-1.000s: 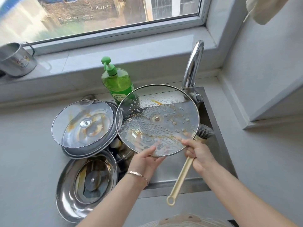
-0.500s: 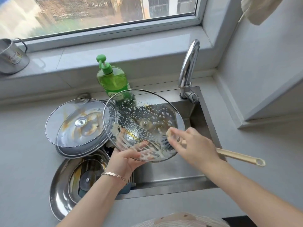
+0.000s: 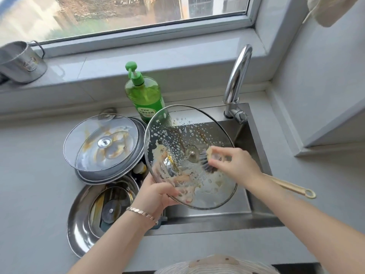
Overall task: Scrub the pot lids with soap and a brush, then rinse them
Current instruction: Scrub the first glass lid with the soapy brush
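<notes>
- Since half a second ago, my brush (image 3: 207, 164) head sits nearer the glass lid (image 3: 197, 131) knob.
- I see the lid tilted over the sink (image 3: 254, 133), left hand (image 3: 156, 192) gripping its 7 o'clock rim.
- Right hand (image 3: 235, 165) curls round the brush handle.
- Soap bottle (image 3: 146, 95) stands at the lid's 11 o'clock.
</notes>
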Motion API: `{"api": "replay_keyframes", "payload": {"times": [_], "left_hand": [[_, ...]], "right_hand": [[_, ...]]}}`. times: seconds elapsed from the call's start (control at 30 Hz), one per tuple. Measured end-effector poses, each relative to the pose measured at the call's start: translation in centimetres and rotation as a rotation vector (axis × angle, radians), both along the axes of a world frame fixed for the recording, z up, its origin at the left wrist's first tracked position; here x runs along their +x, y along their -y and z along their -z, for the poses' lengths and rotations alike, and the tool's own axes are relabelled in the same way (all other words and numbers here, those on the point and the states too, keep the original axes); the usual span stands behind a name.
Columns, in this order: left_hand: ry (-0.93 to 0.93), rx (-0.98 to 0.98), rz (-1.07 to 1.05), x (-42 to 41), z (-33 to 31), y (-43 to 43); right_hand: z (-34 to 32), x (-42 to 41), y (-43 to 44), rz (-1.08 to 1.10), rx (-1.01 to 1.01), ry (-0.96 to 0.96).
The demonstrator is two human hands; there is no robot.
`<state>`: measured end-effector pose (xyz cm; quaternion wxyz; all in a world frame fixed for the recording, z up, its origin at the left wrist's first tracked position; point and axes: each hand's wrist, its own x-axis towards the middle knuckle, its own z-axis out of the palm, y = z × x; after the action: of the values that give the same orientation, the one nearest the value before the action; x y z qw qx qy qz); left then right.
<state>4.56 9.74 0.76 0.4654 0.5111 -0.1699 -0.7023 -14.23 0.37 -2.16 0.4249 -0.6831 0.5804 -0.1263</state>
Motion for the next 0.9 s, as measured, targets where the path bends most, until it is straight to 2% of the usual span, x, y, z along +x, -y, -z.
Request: {"api": "replay_keyframes", "payload": {"times": [0.07,0.1,0.2,0.23,0.27,0.37,0.4,0.53,0.57,0.67,0.7,0.73,0.83,0.9], "left_hand": [[0.021,0.009,0.013,0.0,0.0,0.0],[0.036,0.011,0.021,0.0,0.1,0.1],[0.04,0.019,0.03,0.4,0.2,0.5],[0.035,0.03,0.027,0.6,0.2,0.4],[0.031,0.042,0.024,0.7,0.1,0.3],[0.034,0.045,0.028,0.4,0.1,0.1],[0.046,0.04,0.033,0.2,0.1,0.2],[0.033,0.041,-0.001,0.9,0.4,0.3],[0.033,0.042,-0.018,1.3,0.5,0.2],[0.066,0.026,-0.032,1.6,0.5,0.1],[0.082,0.019,-0.024,1.5,0.7,0.3],[0.093,0.012,-0.013,1.3,0.6,0.4],[0.101,0.01,0.016,1.1,0.6,0.5],[0.098,0.025,0.012,1.3,0.5,0.2]], "right_hand": [[0.8,-0.7,1.0,0.17,0.002,-0.103],[0.8,-0.3,0.4,0.139,-0.003,-0.088],[-0.5,1.5,-2.8,-0.12,0.013,0.122],[-0.6,1.2,-2.8,-0.155,0.018,0.13],[-0.2,0.6,-1.9,-0.127,0.012,0.092],[0.7,-0.5,1.1,0.137,0.008,-0.121],[0.7,-0.1,1.0,0.134,-0.004,-0.117],[-1.0,1.4,-3.2,-0.197,0.057,0.202],[-0.7,0.6,-3.2,-0.214,0.061,0.176],[0.7,-1.8,-0.5,0.025,0.048,-0.079],[0.9,-1.6,-0.4,0.062,0.042,-0.108],[0.9,-0.9,-1.0,0.033,0.048,-0.056],[-0.6,1.4,-4.6,-0.195,0.11,0.262],[0.0,-0.1,-3.8,-0.164,0.096,0.196]]}}
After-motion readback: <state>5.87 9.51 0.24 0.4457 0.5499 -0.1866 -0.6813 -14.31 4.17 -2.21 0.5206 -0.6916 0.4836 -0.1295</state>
